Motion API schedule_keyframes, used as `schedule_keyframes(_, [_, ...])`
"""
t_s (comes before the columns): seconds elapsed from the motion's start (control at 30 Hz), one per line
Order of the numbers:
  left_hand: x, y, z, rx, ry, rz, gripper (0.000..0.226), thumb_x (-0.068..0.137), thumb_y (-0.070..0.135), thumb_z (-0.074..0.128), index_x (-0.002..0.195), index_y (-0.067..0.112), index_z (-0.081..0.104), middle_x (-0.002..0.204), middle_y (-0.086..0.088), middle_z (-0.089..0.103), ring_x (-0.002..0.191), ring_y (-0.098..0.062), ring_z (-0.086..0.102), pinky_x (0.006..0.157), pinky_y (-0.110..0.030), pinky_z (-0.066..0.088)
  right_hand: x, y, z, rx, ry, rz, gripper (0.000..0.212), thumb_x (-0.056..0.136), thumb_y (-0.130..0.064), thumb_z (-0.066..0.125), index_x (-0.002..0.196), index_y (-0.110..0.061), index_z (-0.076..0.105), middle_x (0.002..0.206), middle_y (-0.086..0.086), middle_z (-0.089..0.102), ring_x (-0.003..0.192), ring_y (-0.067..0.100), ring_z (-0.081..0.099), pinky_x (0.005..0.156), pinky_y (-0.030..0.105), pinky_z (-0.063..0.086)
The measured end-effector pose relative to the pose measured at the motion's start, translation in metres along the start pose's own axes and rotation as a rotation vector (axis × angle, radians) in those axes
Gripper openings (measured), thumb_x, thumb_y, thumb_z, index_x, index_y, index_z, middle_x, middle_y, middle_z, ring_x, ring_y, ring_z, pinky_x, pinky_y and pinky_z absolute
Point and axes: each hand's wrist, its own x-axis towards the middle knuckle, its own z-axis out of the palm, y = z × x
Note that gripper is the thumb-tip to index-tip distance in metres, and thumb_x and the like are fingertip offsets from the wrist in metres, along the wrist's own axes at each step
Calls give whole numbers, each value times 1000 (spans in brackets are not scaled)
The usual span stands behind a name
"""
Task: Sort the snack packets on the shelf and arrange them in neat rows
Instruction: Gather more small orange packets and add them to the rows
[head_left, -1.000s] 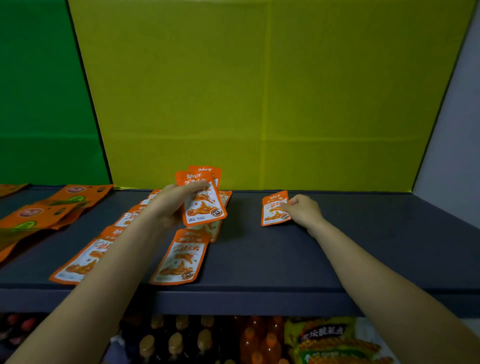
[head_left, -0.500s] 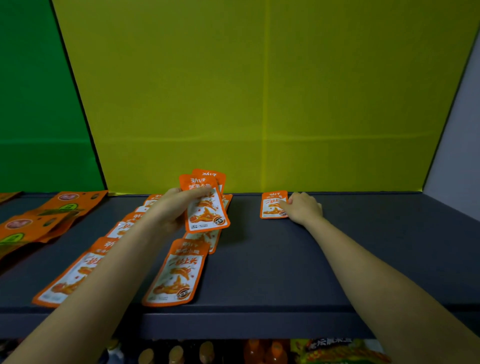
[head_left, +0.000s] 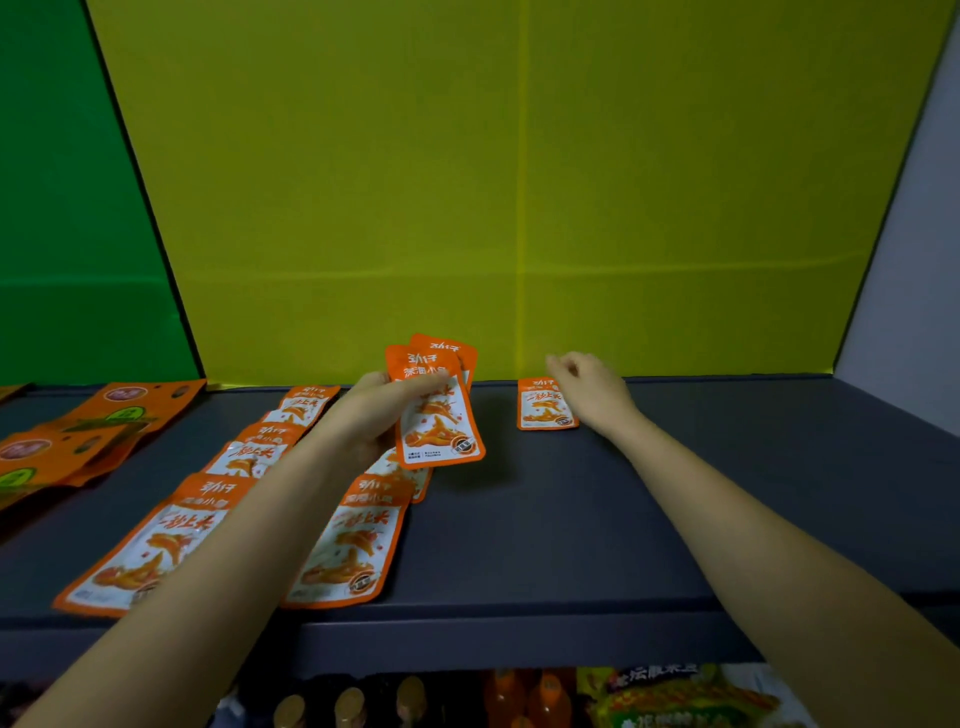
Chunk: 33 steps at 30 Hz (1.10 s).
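Left: orange snack packets (head_left: 337, 545) lie in rows on the grey shelf (head_left: 571, 519). Left hand (head_left: 371, 415) has its fingers clamped on two fanned packets (head_left: 439, 415), held above the shelf. Single packet (head_left: 545, 405) lies flat by the back wall. Right hand (head_left: 592, 389) is just beside its right edge, fingers loosely curled, holding nothing.

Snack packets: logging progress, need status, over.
Left hand grips fanned packets. Right hand open beside lone packet at shelf back. Loose packets lie under left arm; nothing blocks.

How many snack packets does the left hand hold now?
2 visible in the left hand: the front packet, and the rear packet peeking above it. More may be hidden behind.
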Motion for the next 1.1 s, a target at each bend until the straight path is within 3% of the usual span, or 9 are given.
schedule_keyframes(0.07, [-1,-2,5,-8,-13,11,11,83,20,67,82,10,64,61,-1,72,52,-13,68,55,-25,58,-16,-22,-7,281,-172,-20,44,97,-41,38,98,-8,67,87,5,66,71,13,57,63,18,45])
schedule_keyframes(0.13, [-2,-3,12,-27,-17,32,9,83,19,66,82,10,64,60,0,72,51,-12,68,55,-25,57,-35,-38,-10,354,-310,-46,38,94,-45,42,90,-17,67,77,-7,62,60,5,50,49,6,38])
schedule_keyframes(0.23, [-4,-5,25,-51,-21,78,12,86,20,63,85,8,65,59,1,72,51,-10,67,51,-21,56,-53,-49,-7,350,-396,-69,23,88,-43,56,75,-25,60,75,-10,63,62,3,53,55,13,39])
schedule_keyframes(0.37, [-7,-4,35,-40,17,102,21,90,28,56,88,8,63,68,-3,69,48,-7,66,48,-19,53,-61,-47,-13,434,-342,-31,18,86,-24,65,70,-19,56,66,-5,62,53,2,54,46,6,40])
schedule_keyframes(0.53, [-9,1,37,-100,69,72,27,94,31,46,76,16,59,47,4,64,41,-7,61,52,-20,49,-60,-33,-36,637,-213,22,20,87,-3,61,73,-13,52,40,-9,59,33,-6,49,38,6,35])
schedule_keyframes(0.67, [-13,0,24,-71,209,57,18,89,17,46,74,15,54,61,-4,61,55,-18,59,59,-28,44,-62,-10,-56,539,-110,154,20,87,-3,60,74,-14,50,49,-2,56,29,-5,44,34,6,29])
schedule_keyframes(0.87, [-24,-5,18,-51,81,67,19,91,5,47,75,8,56,54,-1,68,45,-9,65,45,-18,52,-75,9,-35,302,-212,272,9,85,-11,65,92,-7,59,74,9,64,56,8,52,52,17,39])
schedule_keyframes(0.97, [-28,-9,18,-14,-12,67,20,92,3,47,78,5,61,65,-3,69,51,-7,67,52,-17,55,-75,10,-30,236,-186,248,12,83,-18,67,91,-11,60,93,12,70,67,11,58,65,24,45])
schedule_keyframes(1.1, [-33,-16,16,88,-88,66,12,90,6,53,93,-3,61,85,-12,68,58,-8,68,61,-18,56,-73,12,-25,9,-154,211,16,82,-31,67,87,-19,58,100,3,69,94,17,63,79,29,48])
